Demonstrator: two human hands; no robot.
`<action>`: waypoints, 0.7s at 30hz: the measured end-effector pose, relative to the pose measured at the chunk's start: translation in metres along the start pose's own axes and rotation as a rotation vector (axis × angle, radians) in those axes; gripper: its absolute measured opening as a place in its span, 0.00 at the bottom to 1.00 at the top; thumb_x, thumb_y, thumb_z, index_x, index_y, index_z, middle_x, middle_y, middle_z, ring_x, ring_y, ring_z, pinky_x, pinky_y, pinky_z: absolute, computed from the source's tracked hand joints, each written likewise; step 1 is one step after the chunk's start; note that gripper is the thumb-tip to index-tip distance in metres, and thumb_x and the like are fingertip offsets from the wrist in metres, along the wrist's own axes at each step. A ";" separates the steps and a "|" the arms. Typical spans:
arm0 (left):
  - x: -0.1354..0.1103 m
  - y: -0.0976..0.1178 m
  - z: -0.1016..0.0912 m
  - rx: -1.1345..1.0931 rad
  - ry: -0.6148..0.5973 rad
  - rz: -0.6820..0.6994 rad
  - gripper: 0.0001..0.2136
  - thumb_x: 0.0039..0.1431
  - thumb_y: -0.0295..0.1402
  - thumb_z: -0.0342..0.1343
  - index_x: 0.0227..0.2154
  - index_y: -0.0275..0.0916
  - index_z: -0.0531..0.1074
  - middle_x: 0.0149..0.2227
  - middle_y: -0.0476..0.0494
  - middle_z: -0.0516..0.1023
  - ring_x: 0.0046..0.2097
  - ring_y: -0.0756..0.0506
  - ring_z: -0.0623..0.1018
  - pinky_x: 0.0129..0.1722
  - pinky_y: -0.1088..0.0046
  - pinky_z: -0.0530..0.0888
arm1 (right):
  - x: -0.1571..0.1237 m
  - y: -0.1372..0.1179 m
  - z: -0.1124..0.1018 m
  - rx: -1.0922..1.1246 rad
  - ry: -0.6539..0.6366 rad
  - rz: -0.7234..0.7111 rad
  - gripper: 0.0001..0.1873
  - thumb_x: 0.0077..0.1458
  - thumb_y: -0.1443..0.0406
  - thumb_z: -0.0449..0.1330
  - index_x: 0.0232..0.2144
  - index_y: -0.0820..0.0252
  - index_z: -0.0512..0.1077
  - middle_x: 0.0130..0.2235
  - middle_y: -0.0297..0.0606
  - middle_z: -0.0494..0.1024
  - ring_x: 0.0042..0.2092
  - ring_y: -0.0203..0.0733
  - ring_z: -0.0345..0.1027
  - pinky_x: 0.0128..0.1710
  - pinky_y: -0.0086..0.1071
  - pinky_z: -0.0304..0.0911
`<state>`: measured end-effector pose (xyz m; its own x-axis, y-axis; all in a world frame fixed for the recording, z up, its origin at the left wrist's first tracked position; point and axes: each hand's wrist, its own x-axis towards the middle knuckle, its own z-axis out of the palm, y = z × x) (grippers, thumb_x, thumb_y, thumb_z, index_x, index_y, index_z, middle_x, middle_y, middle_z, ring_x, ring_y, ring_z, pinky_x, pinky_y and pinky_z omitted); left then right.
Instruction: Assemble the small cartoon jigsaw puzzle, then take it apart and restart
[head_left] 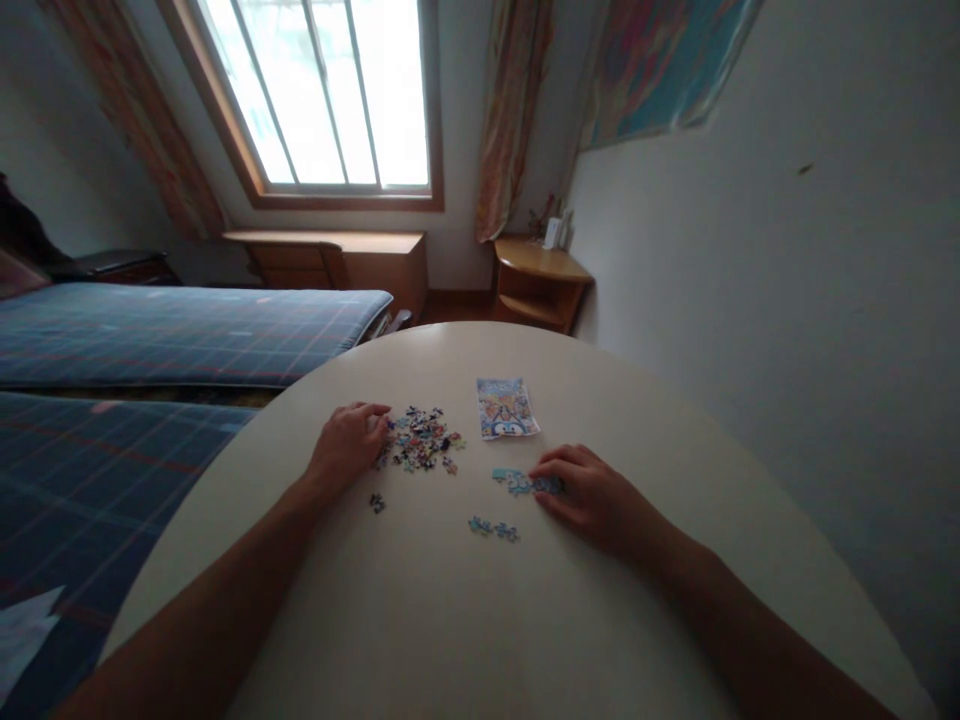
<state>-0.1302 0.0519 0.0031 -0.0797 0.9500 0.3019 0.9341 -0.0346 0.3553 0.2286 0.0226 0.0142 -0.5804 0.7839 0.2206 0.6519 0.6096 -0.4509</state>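
A loose heap of small jigsaw pieces (424,440) lies on the round table, left of its middle. My left hand (350,436) rests against the heap's left side, its fingers stretched out and slightly apart over the nearest pieces. A short strip of joined blue jigsaw pieces (514,481) lies to the right. Around its right end sit the thumb and forefinger of my right hand (589,495), covering part of the strip. Closer to me is another short row of jigsaw pieces (493,529). A few dark pieces (376,502) lie apart, below my left hand.
A printed picture sheet (507,408) lies behind the strip on the pale table (480,620). Beds with blue plaid covers (187,330) stand to the left. A wall (787,300) runs along the right. Beyond are a desk (375,245) and a corner shelf (544,262).
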 end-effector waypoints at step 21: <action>-0.018 0.003 -0.035 0.217 -0.280 -0.184 0.12 0.59 0.38 0.51 0.40 0.44 0.76 0.39 0.47 0.82 0.39 0.43 0.80 0.35 0.71 0.69 | 0.000 0.004 0.001 0.003 -0.011 -0.015 0.09 0.57 0.66 0.61 0.42 0.55 0.75 0.46 0.42 0.76 0.48 0.46 0.68 0.51 0.43 0.65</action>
<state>-0.1383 0.0233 0.0297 -0.1825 0.9831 -0.0131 0.9673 0.1819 0.1766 0.2305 0.0253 0.0115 -0.5959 0.7730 0.2177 0.6413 0.6212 -0.4504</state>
